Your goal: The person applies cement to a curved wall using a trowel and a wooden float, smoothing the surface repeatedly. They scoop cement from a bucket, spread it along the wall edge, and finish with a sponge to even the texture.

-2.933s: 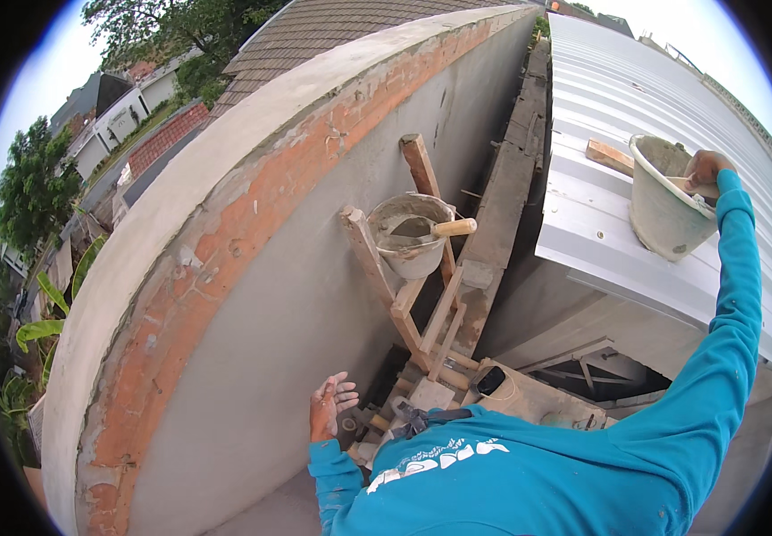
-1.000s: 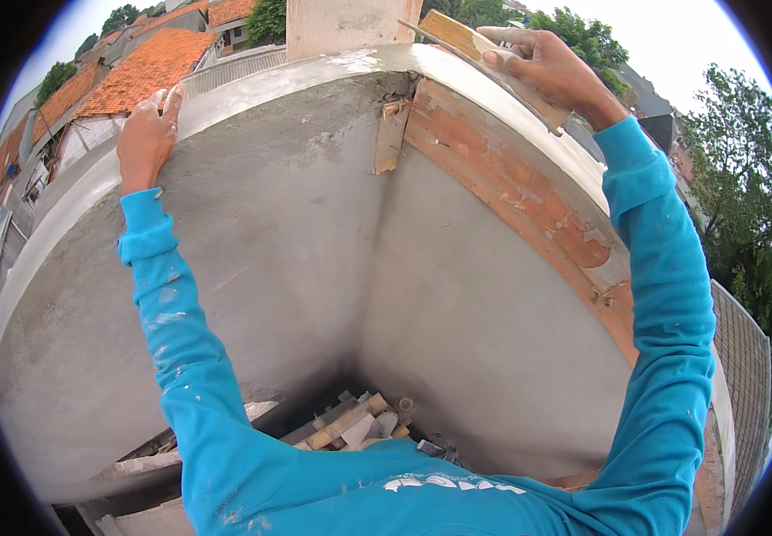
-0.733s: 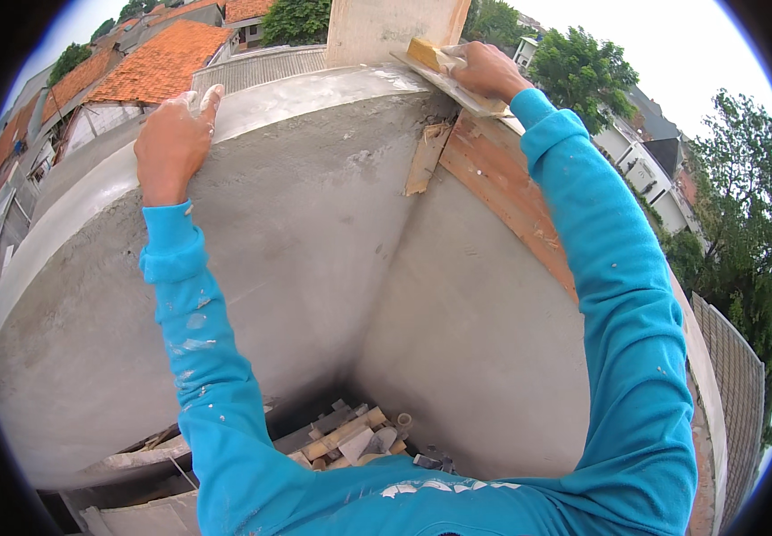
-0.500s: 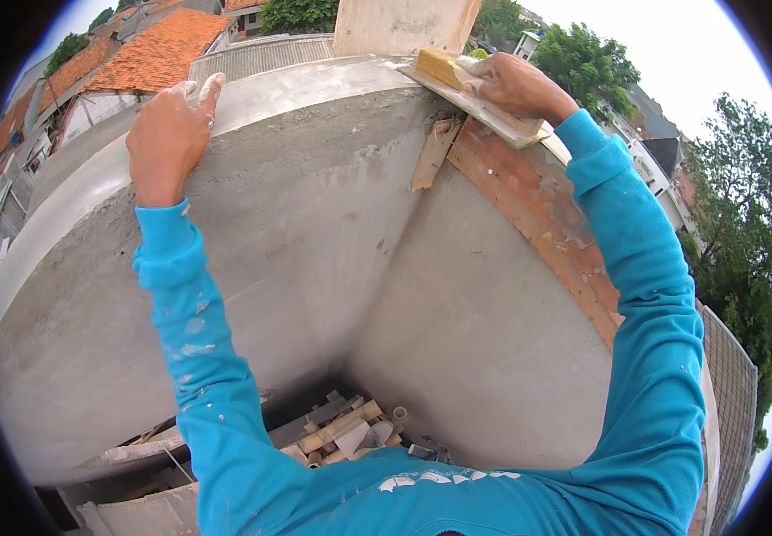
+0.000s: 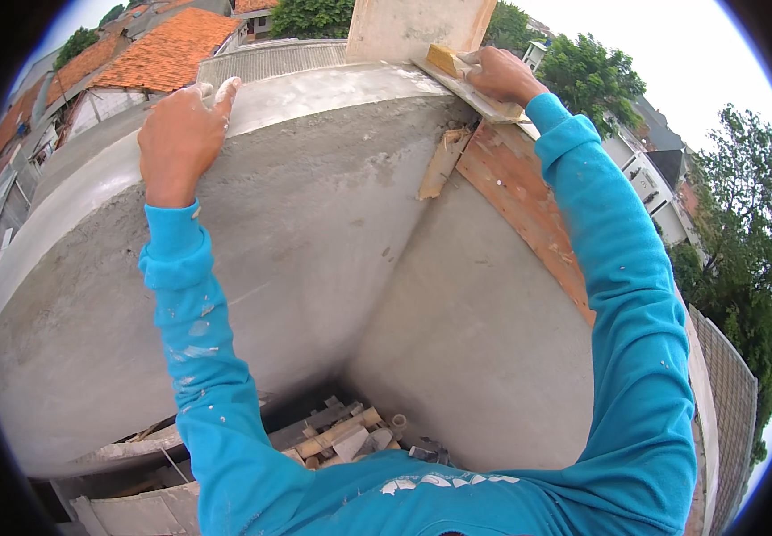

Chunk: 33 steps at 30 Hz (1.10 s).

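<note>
My right hand (image 5: pixel 502 76) is closed on the yellow block handle of a flat plastering float (image 5: pixel 478 95). The float's board lies on the top edge of the wall at the corner. My left hand (image 5: pixel 180 138) rests on the pale, smooth wall top (image 5: pixel 314 87) to the left. Its thumb and forefinger are stretched out and apart, with white smears on them; the other fingers are mostly hidden. Below it curves the grey plastered wall (image 5: pixel 287 214), rougher and damper near its upper edge.
An upright board (image 5: pixel 417 31) stands behind the corner. A reddish-brown plank (image 5: pixel 524 201) edges the right wall, with a small wood piece (image 5: pixel 444 165) at the corner. Scrap wood and pipe pieces (image 5: pixel 350 433) lie below. Orange tiled roofs (image 5: pixel 167 49) and trees (image 5: pixel 582 71) spread beyond.
My right hand and the float have drawn slightly back along the corner, off the plank side and toward the upright board. The left hand keeps its place on the wall top. The view has shifted a little.
</note>
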Tool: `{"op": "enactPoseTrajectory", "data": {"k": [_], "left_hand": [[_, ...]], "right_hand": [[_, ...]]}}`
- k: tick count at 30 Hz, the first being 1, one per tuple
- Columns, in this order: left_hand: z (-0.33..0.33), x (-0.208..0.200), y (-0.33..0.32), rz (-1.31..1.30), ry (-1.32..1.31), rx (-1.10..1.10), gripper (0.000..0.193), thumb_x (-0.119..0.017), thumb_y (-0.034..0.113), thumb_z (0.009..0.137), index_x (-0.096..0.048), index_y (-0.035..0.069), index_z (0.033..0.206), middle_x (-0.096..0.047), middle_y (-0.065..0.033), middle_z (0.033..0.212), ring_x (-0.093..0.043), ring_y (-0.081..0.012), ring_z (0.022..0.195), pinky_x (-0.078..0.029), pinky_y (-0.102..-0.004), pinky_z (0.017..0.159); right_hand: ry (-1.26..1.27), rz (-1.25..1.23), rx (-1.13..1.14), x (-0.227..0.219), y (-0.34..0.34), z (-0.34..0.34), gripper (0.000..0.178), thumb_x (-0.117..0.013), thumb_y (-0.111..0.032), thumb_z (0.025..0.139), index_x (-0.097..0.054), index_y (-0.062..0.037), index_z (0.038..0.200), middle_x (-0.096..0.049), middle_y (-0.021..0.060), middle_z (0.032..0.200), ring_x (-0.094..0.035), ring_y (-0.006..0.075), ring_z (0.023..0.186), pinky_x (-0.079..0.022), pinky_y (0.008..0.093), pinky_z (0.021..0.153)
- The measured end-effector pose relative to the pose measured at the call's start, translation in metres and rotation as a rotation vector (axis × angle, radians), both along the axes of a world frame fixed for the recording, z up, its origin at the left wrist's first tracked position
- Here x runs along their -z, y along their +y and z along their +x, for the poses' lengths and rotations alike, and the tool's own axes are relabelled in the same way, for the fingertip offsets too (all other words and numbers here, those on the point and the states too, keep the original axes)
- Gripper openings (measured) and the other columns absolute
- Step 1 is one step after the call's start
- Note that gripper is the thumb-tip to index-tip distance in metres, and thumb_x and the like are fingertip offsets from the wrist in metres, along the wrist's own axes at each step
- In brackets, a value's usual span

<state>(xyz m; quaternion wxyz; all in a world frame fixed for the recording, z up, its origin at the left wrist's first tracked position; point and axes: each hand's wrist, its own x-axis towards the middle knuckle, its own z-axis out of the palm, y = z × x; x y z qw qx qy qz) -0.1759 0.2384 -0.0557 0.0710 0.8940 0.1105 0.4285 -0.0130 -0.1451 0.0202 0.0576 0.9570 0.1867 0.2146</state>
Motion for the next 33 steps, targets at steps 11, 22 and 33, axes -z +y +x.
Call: {"op": "enactPoseTrajectory", "data": {"k": [11,22,33], "left_hand": [[-0.003,0.004,0.007,0.037,-0.008,-0.018,0.057,-0.054,0.054,0.094,-0.072,-0.001,0.092,-0.07,-0.0218,0.082,-0.069,-0.0376,0.08,-0.055,-0.0476,0.071],[-0.009,-0.005,-0.003,-0.021,0.082,0.009,0.054,-0.054,0.052,0.094,-0.073,0.001,0.101,-0.07,-0.0215,0.087,-0.069,-0.0377,0.085,-0.054,-0.0464,0.074],[-0.013,-0.004,0.0,-0.008,0.076,-0.009,0.054,-0.055,0.051,0.094,-0.073,0.002,0.104,-0.07,-0.0215,0.09,-0.068,-0.0378,0.086,-0.054,-0.0462,0.074]], "right_hand": [[0.14,0.16,-0.136,-0.026,-0.035,-0.118,0.044,-0.061,-0.026,0.084,-0.066,-0.0132,0.126,-0.07,0.0213,0.103,-0.068,0.0356,0.092,-0.051,0.0431,0.087],[0.076,0.068,0.032,-0.002,0.009,0.004,0.043,-0.062,-0.03,0.082,-0.07,-0.0091,0.119,-0.069,0.0207,0.109,-0.065,0.037,0.105,-0.051,0.0433,0.09],[0.177,0.193,-0.082,-0.029,-0.046,-0.112,0.045,-0.066,-0.026,0.084,-0.066,-0.011,0.126,-0.071,0.0211,0.103,-0.068,0.0328,0.093,-0.052,0.0418,0.085]]}}
